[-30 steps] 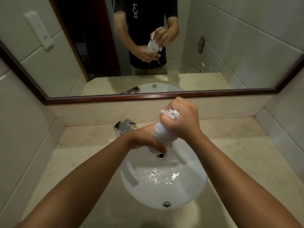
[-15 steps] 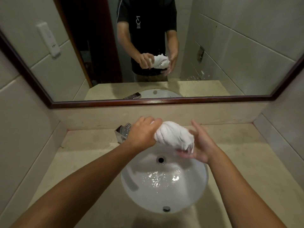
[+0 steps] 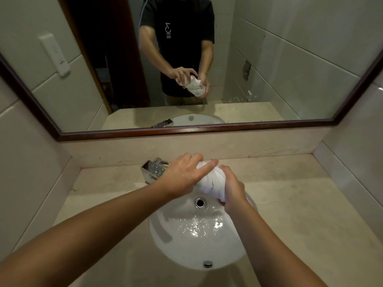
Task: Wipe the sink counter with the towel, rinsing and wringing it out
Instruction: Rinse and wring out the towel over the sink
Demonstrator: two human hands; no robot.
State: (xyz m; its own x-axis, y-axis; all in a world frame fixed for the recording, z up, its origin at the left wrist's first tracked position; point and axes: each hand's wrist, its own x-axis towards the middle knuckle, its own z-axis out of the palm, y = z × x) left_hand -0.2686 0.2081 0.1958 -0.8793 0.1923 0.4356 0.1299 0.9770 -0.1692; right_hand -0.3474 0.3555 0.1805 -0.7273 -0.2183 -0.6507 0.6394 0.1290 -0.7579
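Note:
A twisted white towel point(image 3: 211, 182) hangs over the back of the white oval sink point(image 3: 180, 251). My left hand point(image 3: 183, 175) lies over its upper end, fingers reaching across the top of the cloth. My right hand point(image 3: 233, 187) grips its lower end, fingers curled round it above the basin. Water glistens on the basin floor near the drain hole point(image 3: 200, 203). The beige counter point(image 3: 300, 204) surrounds the sink on both sides.
A chrome faucet point(image 3: 154, 168) stands just left of my left hand, behind the basin. A wood-framed mirror point(image 3: 186, 129) runs along the back wall and reflects a person holding the towel. Tiled walls close in the counter on the left and right.
My right hand has closed round the towel's lower end, where it was open beside it. The left hand has shifted over the top end, and the towel looks more tightly twisted.

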